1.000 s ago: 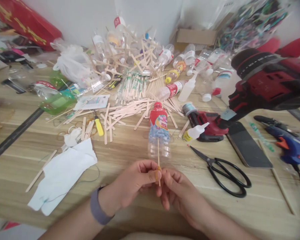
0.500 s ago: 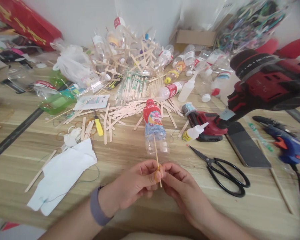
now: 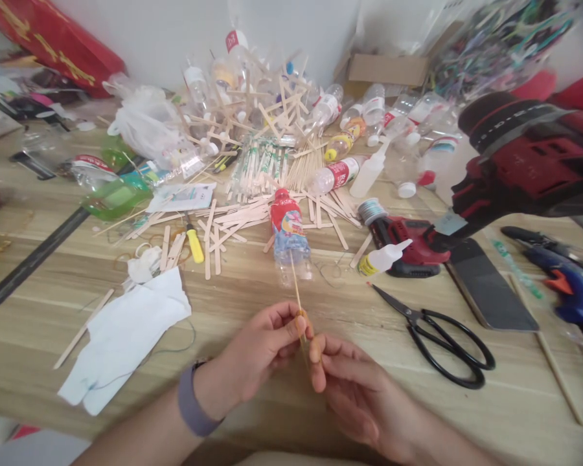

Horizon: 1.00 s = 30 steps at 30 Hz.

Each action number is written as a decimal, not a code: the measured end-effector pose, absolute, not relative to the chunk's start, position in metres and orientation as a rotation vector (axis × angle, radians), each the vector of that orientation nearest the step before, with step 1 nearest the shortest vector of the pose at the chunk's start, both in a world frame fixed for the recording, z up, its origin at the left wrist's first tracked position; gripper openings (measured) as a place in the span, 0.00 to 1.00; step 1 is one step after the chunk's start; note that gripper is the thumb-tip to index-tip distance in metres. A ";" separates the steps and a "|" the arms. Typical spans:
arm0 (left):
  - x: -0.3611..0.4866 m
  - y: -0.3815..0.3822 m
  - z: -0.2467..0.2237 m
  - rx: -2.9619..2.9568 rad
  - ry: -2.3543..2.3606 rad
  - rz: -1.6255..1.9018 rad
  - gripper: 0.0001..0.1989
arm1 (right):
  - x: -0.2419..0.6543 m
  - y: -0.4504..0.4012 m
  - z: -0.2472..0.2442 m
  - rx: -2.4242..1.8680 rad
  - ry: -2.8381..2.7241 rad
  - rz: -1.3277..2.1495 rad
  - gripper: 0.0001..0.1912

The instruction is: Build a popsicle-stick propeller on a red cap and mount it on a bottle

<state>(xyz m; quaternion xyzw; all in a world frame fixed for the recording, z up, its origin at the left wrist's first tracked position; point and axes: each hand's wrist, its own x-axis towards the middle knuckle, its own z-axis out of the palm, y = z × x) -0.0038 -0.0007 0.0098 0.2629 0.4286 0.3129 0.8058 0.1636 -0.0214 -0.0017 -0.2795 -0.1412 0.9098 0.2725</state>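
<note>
My left hand (image 3: 267, 346) pinches a thin wooden stick (image 3: 296, 288) between thumb and fingers. A narrow yellowish band, apparently a rubber band (image 3: 304, 348), runs from those fingertips to my right hand (image 3: 352, 382), whose thumb and forefinger are closed on it. The stick points away from me, its far end meeting the lower part of a clear plastic bottle (image 3: 289, 226) with a red cap and a red and blue label. Whether stick and bottle are joined, I cannot tell. Black-handled scissors (image 3: 437, 336) lie to the right of my hands.
White cloth (image 3: 126, 336) with thread and a yellow-handled screwdriver (image 3: 194, 244) lie left. Flat wooden sticks (image 3: 243, 217) and plastic bottles cover the back. A glue bottle (image 3: 385, 257), red power drill (image 3: 519, 162), phone (image 3: 490, 285) and blue glue gun (image 3: 568, 285) sit right.
The labelled bottle and the stick's far end have swung left and away. My right fingers have drawn down slightly from the stick, with the yellowish band stretched between both hands.
</note>
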 end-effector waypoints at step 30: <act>0.003 -0.015 0.002 0.442 0.835 0.631 0.18 | 0.176 0.008 0.014 -0.947 -1.857 1.441 0.16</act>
